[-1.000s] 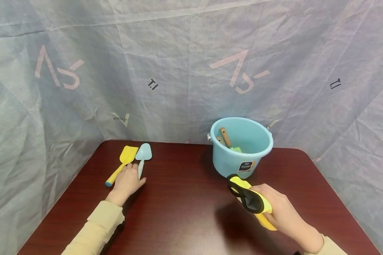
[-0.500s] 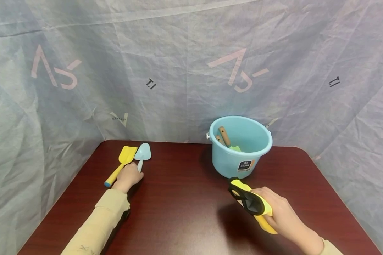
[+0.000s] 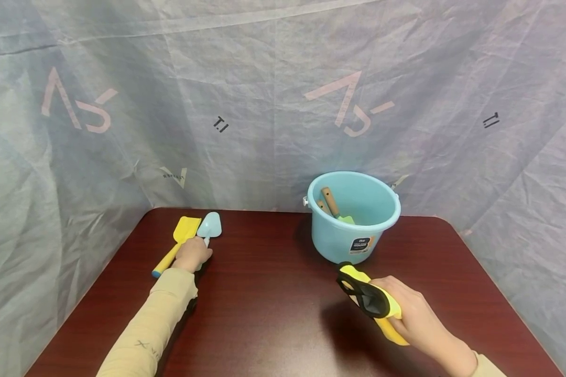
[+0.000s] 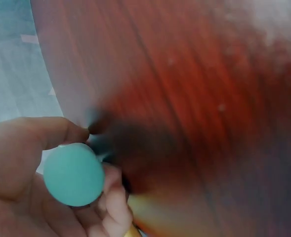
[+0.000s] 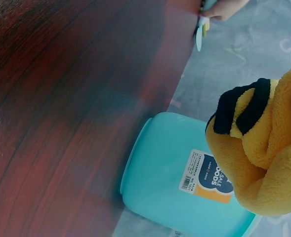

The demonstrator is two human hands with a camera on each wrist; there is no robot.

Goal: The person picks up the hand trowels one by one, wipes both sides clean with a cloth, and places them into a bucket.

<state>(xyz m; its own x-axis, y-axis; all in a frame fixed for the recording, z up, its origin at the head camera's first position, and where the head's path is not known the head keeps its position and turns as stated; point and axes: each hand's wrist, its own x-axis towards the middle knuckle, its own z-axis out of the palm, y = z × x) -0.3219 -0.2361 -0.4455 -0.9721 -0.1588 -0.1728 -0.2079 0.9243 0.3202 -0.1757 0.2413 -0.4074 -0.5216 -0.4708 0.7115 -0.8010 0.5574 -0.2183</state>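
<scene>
At the left of the table, my left hand [image 3: 193, 254] grips the handle of a light blue shovel [image 3: 209, 225], whose blade lies toward the back. In the left wrist view the handle's round teal end [image 4: 73, 174] sits between thumb and curled fingers. Beside it lies a yellow shovel [image 3: 186, 229] with a blue-tipped handle, partly behind the hand. My right hand [image 3: 415, 311] holds a bunched, fuzzy yellow cloth [image 5: 278, 148] with black trim above the table, in front of the bucket. What kind of cloth item it is, I cannot tell.
A light blue bucket [image 3: 337, 238] stands upright at the back right. Inside lean wooden-handled tools [image 3: 330, 201], one with a green end. Grey printed fabric [image 3: 264, 104] hangs behind and beside the dark red table [image 3: 264, 293].
My left hand has moved slightly forward and its fingers have closed round the light blue shovel's handle. The right hand stays almost still with the yellow cloth.
</scene>
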